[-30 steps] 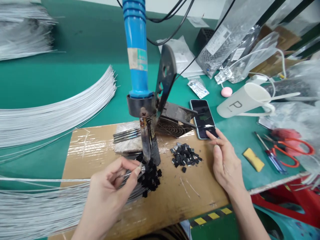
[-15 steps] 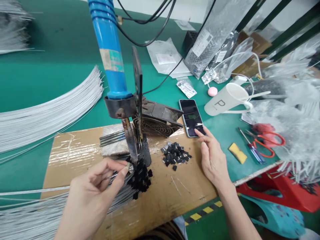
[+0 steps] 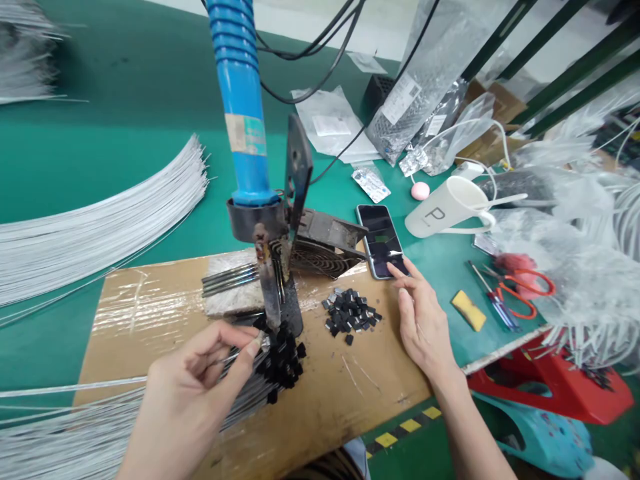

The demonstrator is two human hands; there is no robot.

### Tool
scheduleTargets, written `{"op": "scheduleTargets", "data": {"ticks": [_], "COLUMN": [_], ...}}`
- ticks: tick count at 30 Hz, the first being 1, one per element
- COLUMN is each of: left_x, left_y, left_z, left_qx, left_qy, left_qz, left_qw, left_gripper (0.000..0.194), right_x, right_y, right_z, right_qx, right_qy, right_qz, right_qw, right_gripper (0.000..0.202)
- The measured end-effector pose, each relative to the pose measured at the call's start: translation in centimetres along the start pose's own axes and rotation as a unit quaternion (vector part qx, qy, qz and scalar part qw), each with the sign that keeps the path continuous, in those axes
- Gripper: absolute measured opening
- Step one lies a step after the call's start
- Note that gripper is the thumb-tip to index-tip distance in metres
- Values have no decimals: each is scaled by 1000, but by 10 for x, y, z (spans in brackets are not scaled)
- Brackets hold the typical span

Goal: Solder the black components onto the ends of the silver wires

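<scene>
My left hand point(image 3: 210, 380) is closed in a pinch on a thin wire point(image 3: 233, 355), its end close to the dark tip of a blue-handled soldering iron point(image 3: 245, 133) held in a metal stand. Right beside the fingertips, a clump of small black pieces point(image 3: 283, 360) sits at the ends of a bundle of grey-white wires point(image 3: 75, 430). What exactly lies between thumb and finger is partly hidden. My right hand point(image 3: 423, 320) rests open at the cardboard's right side, fingertips on the lower screen of a phone point(image 3: 381, 240). A pile of loose black pieces point(image 3: 351, 310) lies between the hands.
A small fan point(image 3: 327, 243) stands behind the iron. More white wires point(image 3: 100, 240) lie at the left. To the right are a white mug point(image 3: 445, 210), orange-handled scissors point(image 3: 525, 293), a screwdriver point(image 3: 495, 300), a yellow sponge point(image 3: 469, 310) and plastic bags point(image 3: 550, 260).
The view has shifted slightly, and the iron's upper part appears farther right. My left hand keeps its pinch by the iron tip; my right fingers stay on the phone.
</scene>
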State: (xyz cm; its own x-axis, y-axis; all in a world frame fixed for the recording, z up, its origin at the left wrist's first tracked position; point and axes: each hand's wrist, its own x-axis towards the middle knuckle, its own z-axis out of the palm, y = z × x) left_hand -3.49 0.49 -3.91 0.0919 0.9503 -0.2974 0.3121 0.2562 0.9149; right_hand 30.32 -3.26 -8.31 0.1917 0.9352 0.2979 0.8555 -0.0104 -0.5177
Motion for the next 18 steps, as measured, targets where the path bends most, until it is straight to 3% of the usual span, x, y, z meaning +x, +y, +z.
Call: {"op": "scheduleTargets", "data": {"ticks": [6, 13, 18], "left_x": [-1, -3, -5], "left_y": [-3, 13, 16], "left_z": [1, 12, 13], "left_qx": [-3, -30, -38], "left_qy": [-9, 34, 21], "left_qz": [-3, 13, 13], "left_qw": [1000, 999, 999], "left_gripper": [20, 14, 12], "right_x": [0, -1, -1], "right_y": [0, 3, 3], "right_z": [1, 1, 1], "right_qx": [-8, -21, -26], "right_qy": [5, 8, 6], "right_qz": [-9, -13, -19], "right_qw": [1000, 1000, 999], "right_gripper": [15, 15, 15]}}
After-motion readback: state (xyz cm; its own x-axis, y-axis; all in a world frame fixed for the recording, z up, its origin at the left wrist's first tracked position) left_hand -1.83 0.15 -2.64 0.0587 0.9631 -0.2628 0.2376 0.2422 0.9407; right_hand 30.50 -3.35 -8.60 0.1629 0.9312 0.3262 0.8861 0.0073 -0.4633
